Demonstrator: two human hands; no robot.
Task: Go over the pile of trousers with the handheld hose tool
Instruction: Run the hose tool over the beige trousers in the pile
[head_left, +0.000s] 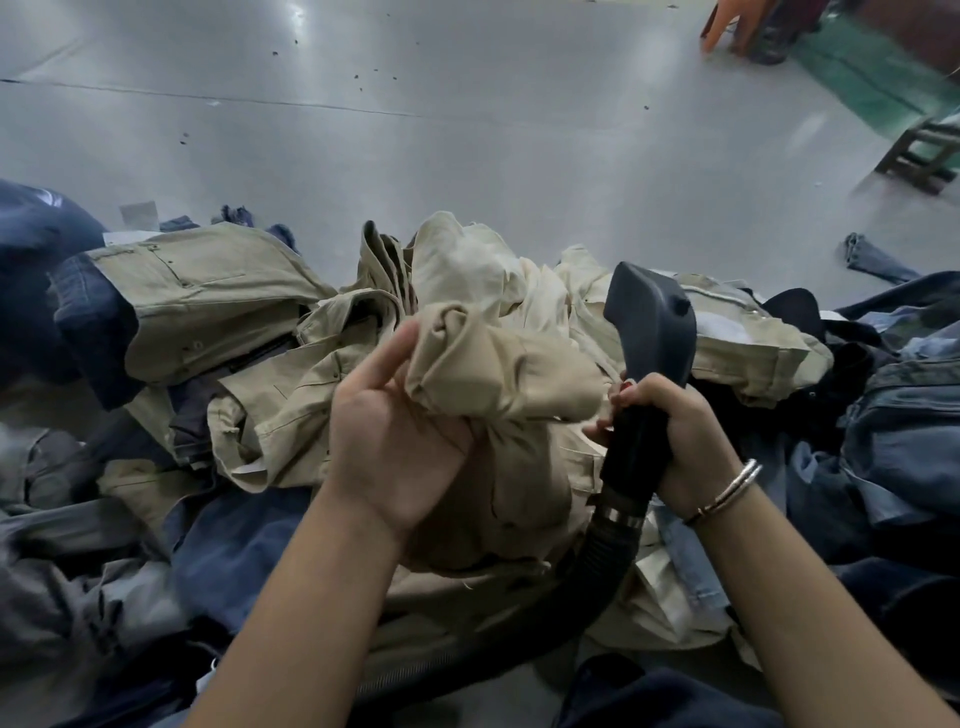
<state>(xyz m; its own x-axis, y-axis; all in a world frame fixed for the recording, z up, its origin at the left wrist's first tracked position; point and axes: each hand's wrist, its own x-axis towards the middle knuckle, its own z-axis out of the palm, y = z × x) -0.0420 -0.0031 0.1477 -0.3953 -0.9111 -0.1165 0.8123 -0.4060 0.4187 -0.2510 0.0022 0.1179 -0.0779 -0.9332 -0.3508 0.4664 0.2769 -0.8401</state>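
Observation:
A heap of khaki trousers (218, 306) lies in front of me, mixed with dark blue and denim pairs. My left hand (400, 441) grips a bunched fold of one khaki pair (498, 374), palm up, thumb against the cloth. My right hand (675, 441) is wrapped round the black handle of the hose tool (649, 322). Its grey nozzle head points up and away, over the khaki cloth at the right. A ribbed black hose (582, 566) runs down from the handle towards me. A metal bangle sits on my right wrist.
Grey shiny floor (467, 130) stretches beyond the pile. Denim trousers (893, 415) are stacked at the right, dark blue ones (31, 270) at the left. A loose denim piece (872, 260) lies on the floor. A wooden stool (919, 156) and an orange stool (732, 26) stand far right.

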